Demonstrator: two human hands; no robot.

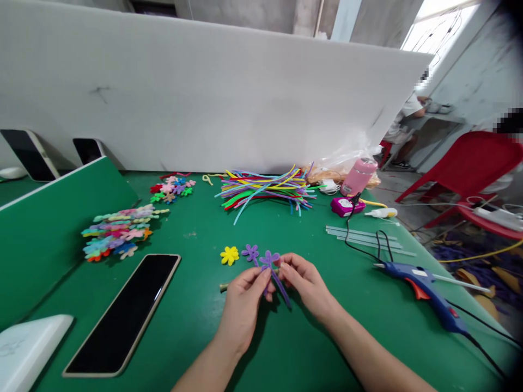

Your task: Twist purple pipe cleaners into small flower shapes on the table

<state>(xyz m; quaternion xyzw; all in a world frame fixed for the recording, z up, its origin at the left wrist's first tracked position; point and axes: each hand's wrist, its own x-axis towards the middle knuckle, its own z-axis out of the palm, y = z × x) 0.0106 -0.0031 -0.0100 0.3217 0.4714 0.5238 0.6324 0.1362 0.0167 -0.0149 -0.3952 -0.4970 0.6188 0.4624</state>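
Note:
A purple pipe-cleaner flower [269, 259] is pinched between the thumb and fingers of my left hand [241, 307], its tail [283, 291] hanging down to the right. My right hand [304, 283] is closed at the flower's right side, fingertips together near a petal; the exact grip is partly hidden. A thin olive-green stick [223, 287] pokes out left of my left hand, and a similar bit shows between the hands. Just behind my left fingers is a second purple pipe-cleaner flower [250, 252]. To its left lies a yellow pipe-cleaner flower [229, 256].
Loose pipe cleaners [265, 190] are heaped at the back. Finished flowers lie in a large bunch [118, 231] and a small pile [174, 189] to the left. A phone [126, 313] lies front left. On the right are glue sticks [368, 238], a glue gun [429, 288] and a pink bottle [359, 175].

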